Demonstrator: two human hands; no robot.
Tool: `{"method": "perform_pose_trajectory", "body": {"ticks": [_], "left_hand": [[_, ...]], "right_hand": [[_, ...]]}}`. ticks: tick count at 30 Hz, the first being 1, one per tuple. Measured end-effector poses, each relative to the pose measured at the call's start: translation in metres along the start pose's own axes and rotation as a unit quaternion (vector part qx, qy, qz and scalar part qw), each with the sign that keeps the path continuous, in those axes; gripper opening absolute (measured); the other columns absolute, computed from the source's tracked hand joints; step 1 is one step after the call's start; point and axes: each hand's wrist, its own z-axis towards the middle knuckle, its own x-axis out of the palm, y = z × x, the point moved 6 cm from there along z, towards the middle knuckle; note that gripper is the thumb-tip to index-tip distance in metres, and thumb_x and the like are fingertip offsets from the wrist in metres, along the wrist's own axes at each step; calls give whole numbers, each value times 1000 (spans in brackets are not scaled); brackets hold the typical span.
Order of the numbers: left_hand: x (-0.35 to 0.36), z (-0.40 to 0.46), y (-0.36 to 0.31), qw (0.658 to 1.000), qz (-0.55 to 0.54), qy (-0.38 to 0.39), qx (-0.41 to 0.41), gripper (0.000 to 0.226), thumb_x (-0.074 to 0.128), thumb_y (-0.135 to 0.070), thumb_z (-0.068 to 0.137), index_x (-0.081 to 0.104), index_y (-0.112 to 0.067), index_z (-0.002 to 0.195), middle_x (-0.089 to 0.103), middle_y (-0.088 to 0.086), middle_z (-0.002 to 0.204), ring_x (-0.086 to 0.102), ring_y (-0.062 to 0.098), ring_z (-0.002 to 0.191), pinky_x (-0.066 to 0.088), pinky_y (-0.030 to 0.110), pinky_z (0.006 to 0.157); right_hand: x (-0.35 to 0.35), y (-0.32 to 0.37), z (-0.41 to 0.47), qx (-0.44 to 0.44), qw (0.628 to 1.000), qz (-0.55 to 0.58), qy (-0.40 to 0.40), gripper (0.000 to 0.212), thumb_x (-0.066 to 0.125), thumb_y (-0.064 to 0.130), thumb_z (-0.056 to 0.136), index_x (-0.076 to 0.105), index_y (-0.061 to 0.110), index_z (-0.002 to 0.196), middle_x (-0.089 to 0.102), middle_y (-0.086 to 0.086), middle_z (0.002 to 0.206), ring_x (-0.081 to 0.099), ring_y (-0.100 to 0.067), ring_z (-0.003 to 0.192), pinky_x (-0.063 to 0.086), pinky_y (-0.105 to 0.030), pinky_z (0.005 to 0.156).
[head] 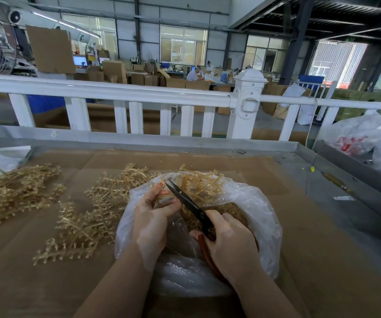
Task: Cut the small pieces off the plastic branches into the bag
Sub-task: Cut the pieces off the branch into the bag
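Nearest, the right hand (228,239) grips the scissors (190,206) by their reddish handles, dark blades up-left. Just beyond, the left hand (154,214) pinches a golden plastic branch (165,195) against the blades, both hands over the clear bag (260,216) of cut pieces. Left of the hands, more branches (79,214) lie on the cardboard-covered tabletop (299,249). No writing is readable.

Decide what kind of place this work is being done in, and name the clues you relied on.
Most likely a factory or workshop floor. Stacked cardboard boxes fill the hall behind a white railing, workers sit at distant benches, and heaps of plastic branches wait on a cardboard-covered table beside the bag.
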Motion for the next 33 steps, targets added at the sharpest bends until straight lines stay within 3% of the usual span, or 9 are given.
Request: {"method": "perform_pose_trajectory", "body": {"ticks": [7, 13, 22, 33], "left_hand": [[1, -2, -2, 1000, 23, 13, 7, 56, 60, 21, 74, 57, -18, 114, 73, 11, 84, 72, 22, 80, 54, 39, 86], [8, -6, -2, 996, 60, 55, 18, 49, 60, 23, 72, 67, -15, 102, 73, 18, 98, 71, 28, 92, 57, 35, 79], [7, -2, 0, 998, 30, 46, 33, 51, 59, 25, 71, 67, -22, 89, 74, 8, 76, 72, 18, 72, 57, 24, 57], [1, 3, 3, 1000, -2, 14, 22, 54, 60, 22, 73, 62, -23, 103, 75, 5, 79, 72, 18, 75, 58, 29, 67]], "right_hand": [[1, -1, 0, -3, 1000, -3, 6, 42, 65, 49, 83, 65, 21, 114, 67, 2, 93, 62, -17, 89, 53, -29, 78], [3, -2, -1, 0, 1000, 2, 15, 43, 59, 52, 86, 61, 24, 119, 66, 4, 101, 59, -13, 96, 49, -25, 84], [6, -5, 1, 8, 1000, 6, 10, 43, 64, 53, 83, 63, 25, 116, 67, 5, 95, 61, -11, 87, 46, -20, 78], [3, -4, 0, 14, 1000, 15, 1, 39, 64, 51, 83, 64, 25, 112, 67, 7, 87, 62, -10, 80, 48, -19, 71]]}}
